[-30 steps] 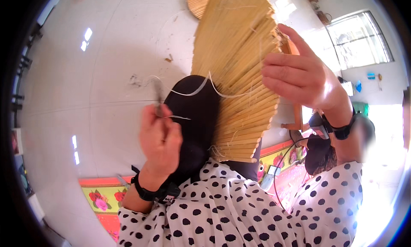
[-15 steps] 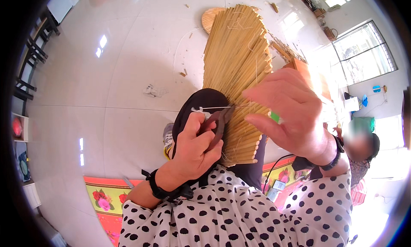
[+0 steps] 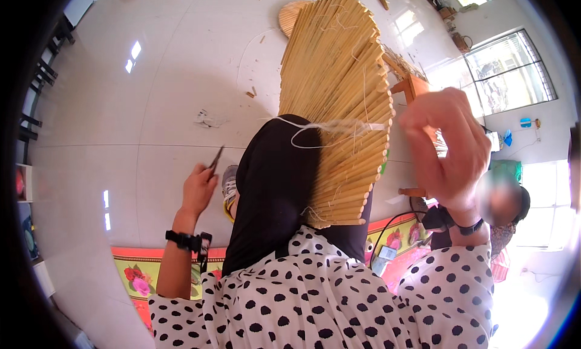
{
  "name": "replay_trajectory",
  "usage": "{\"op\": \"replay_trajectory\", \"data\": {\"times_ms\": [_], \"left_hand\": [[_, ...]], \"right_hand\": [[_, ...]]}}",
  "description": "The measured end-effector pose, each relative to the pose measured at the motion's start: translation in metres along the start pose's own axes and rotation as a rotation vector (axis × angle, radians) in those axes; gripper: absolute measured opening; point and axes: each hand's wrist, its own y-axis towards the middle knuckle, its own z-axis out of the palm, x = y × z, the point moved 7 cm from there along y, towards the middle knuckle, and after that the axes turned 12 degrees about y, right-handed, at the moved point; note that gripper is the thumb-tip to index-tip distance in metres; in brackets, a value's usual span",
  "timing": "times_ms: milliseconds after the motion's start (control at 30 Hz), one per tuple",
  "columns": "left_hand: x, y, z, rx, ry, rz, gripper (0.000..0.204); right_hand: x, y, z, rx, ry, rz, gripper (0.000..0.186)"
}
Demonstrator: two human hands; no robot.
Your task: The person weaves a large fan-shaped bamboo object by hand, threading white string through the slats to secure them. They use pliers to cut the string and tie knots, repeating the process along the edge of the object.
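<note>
**Stick mat [image 3: 315, 76] between 2 hands, nearer to right**

Left hand [image 3: 198, 190], well apart, grips a dark pointed tool [image 3: 216, 158]. Dark knee [image 3: 272, 161] stands between it and the mat. The mat lies on the lap, long axis pointing away; white thread [image 3: 308, 147] loops over. Right hand [image 3: 448, 143] is just beside, fingers curled; whether holding something, I cannot tell. Farther right is 1 other person [image 3: 502, 233].

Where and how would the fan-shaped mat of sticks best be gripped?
Probably by the right edge of the mat, from the person's right, thumb above, fingers beneath: stick ends lie exposed there and the right hand hovers nearby, whereas the lower left side adjoins a dark-trousered leg.
</note>
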Motion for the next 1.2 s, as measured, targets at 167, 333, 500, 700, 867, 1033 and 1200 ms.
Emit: {"op": "replay_trajectory", "data": {"times_ms": [167, 333, 500, 700, 867, 1033, 1200], "left_hand": [[0.176, -0.074, 0.111, 0.303, 0.483, -0.4, 0.033], [0.22, -0.13, 0.138, 0.262, 0.471, -0.583, 0.032], [0.127, -0.04, 0.059, 0.042, 0.383, -0.382, 0.029], [-0.147, 0.016, -0.138, -0.161, -0.335, 0.459, 0.019], [-0.274, 0.037, -0.162, 0.002, -0.646, 0.602, 0.012], [-0.291, 0.073, -0.116, 0.08, -0.583, 0.587, 0.012], [-0.295, 0.085, -0.113, -0.042, -0.666, 0.722, 0.013]], "right_hand": [[0.044, -0.027, 0.012, 0.274, 0.305, -0.433, 0.006], [0.057, -0.042, 0.012, 0.361, 0.287, -0.43, 0.008], [0.059, -0.046, 0.019, 0.307, 0.202, -0.364, 0.015], [0.055, -0.039, 0.028, 0.351, 0.0, -0.292, 0.014], [0.044, -0.018, 0.009, 0.167, -0.053, -0.143, 0.016], [0.03, 0.0, -0.016, 0.087, -0.136, -0.054, 0.013], [0.012, 0.012, -0.015, 0.066, -0.061, -0.067, 0.016]]}}
